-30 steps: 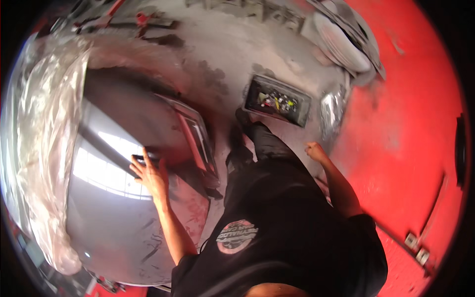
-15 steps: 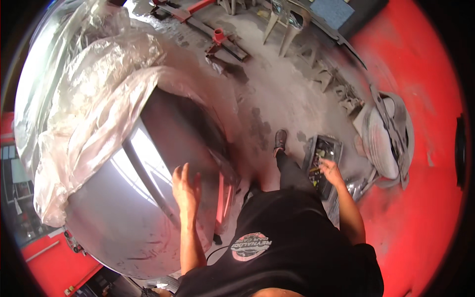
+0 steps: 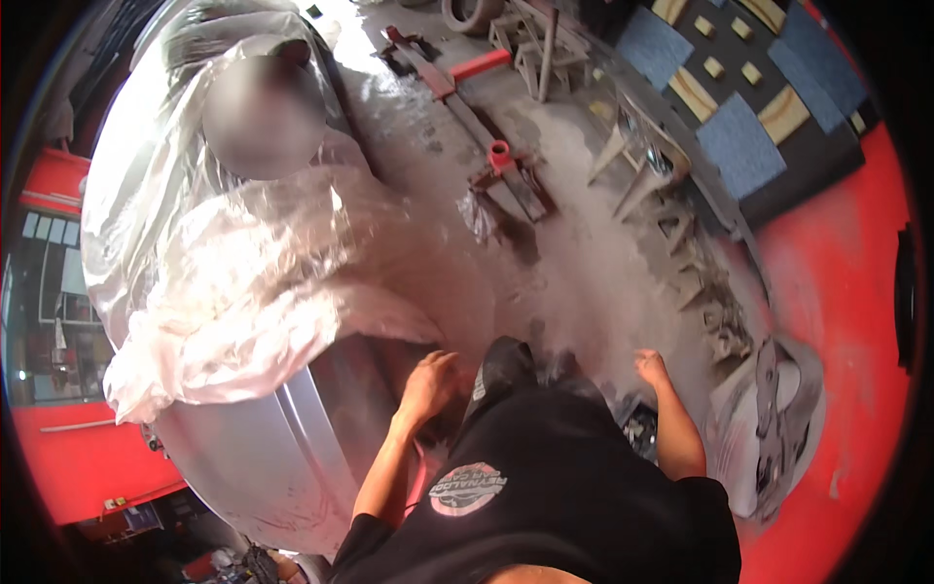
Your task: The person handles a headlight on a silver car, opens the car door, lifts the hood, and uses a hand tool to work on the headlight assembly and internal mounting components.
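My left hand [image 3: 428, 385] is held out beside the rear corner of a grey car panel [image 3: 238, 443], its fingers loosely bent and apart, with nothing visible in them. I cannot tell whether it touches the panel. Crumpled clear plastic sheeting [image 3: 263, 277] drapes over the car beyond the bare panel. On the other side, my right hand [image 3: 652, 366] hangs in the air with its fingers curled in, and no object shows in it. Below that hand sits a dark bin of small items [image 3: 639, 428], partly hidden by my body and forearm.
A red floor jack [image 3: 498, 156] lies on the dusty floor ahead. Several stands [image 3: 686, 263] line the right side, leading to a dust-covered bundle [image 3: 773, 428] by the red wall [image 3: 846, 292]. A blurred patch over the sheeting appears to be a person's head [image 3: 263, 117].
My view has shifted forward, bringing the floor jack and the blue-and-black panel further into sight. Both hands have curled more, and the bin has slipped mostly behind my body.
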{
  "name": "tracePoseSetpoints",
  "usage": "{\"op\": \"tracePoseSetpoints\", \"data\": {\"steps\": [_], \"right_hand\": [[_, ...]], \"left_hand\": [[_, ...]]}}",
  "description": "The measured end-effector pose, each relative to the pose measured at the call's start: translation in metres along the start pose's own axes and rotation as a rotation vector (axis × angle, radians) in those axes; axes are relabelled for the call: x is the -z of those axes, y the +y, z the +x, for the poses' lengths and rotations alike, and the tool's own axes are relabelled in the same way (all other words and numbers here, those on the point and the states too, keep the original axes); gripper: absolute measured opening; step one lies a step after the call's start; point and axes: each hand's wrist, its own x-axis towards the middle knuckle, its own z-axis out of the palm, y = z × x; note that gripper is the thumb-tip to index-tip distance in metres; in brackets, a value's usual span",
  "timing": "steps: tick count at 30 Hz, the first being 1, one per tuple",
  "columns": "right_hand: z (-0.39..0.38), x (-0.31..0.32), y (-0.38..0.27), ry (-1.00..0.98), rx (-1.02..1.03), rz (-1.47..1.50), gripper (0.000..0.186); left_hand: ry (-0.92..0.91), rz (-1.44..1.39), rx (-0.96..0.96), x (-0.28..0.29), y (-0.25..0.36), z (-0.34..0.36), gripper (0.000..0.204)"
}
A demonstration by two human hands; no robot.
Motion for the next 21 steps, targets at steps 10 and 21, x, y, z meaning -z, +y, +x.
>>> {"op": "tracePoseSetpoints", "data": {"steps": [10, 21], "right_hand": [[0.212, 0.049, -0.274, -0.02, 0.041, 0.201, 0.046], [0.247, 0.086, -0.379, -0.162, -0.047, -0.088, 0.046]], "left_hand": [[1.015, 0.593, 0.281, 0.256, -0.129, 0.181, 0.056], [0.835, 0.922, 0.736, 0.278, -0.202, 0.214, 0.063]]}}
